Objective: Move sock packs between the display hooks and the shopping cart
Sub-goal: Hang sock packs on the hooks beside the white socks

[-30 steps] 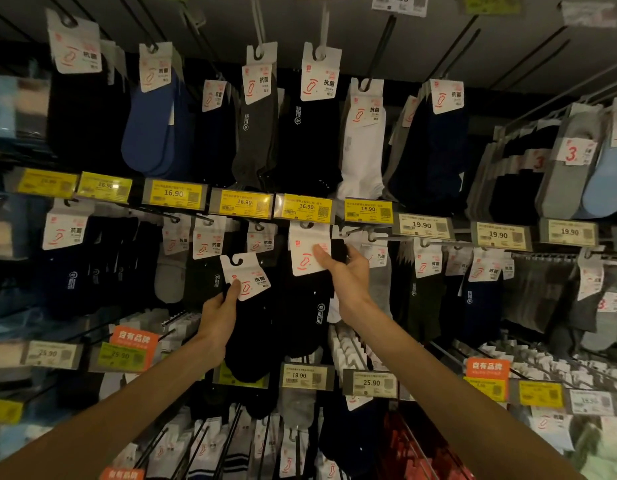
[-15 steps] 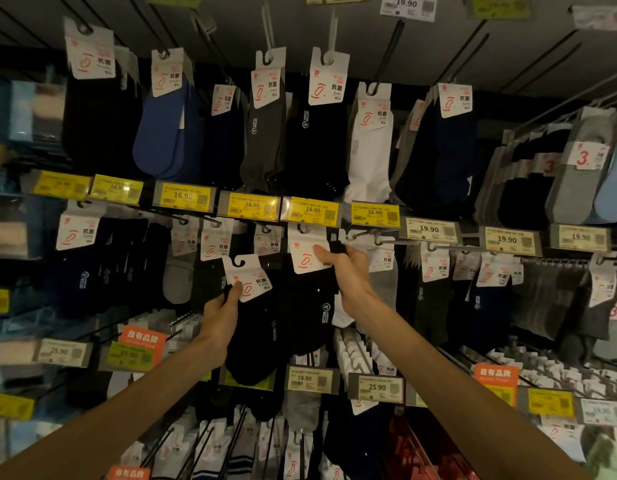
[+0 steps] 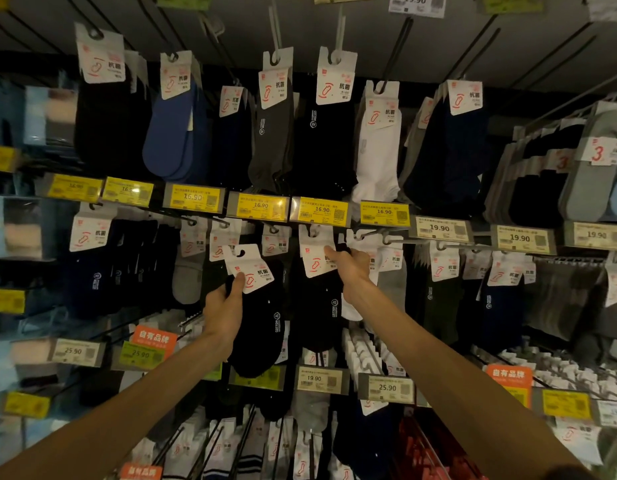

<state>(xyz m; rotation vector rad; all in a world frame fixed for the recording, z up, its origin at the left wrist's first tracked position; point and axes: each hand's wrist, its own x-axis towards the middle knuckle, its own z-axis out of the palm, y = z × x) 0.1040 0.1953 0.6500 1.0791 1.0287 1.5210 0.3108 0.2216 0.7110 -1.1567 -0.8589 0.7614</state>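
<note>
My left hand [image 3: 227, 306] grips a black sock pack [image 3: 262, 327] just under its white header card, which tilts to the right, off any hook. My right hand [image 3: 352, 268] pinches the card of a second black sock pack [image 3: 319, 299] that hangs on a display hook [image 3: 314, 232] under the yellow 16.90 tag [image 3: 320, 209]. The two packs hang side by side, the left one slightly lower. No shopping cart is in view.
Rows of sock packs on hooks fill the wall: black, blue, grey and white ones [image 3: 378, 157] above, more at both sides and below. Yellow and white price tags [image 3: 438, 228] run along each rail. Bare white hooks [image 3: 362, 351] jut out below my right wrist.
My right hand has moved slightly up and closer on the hanging pack's card. The left hand keeps its pack in about the same place.
</note>
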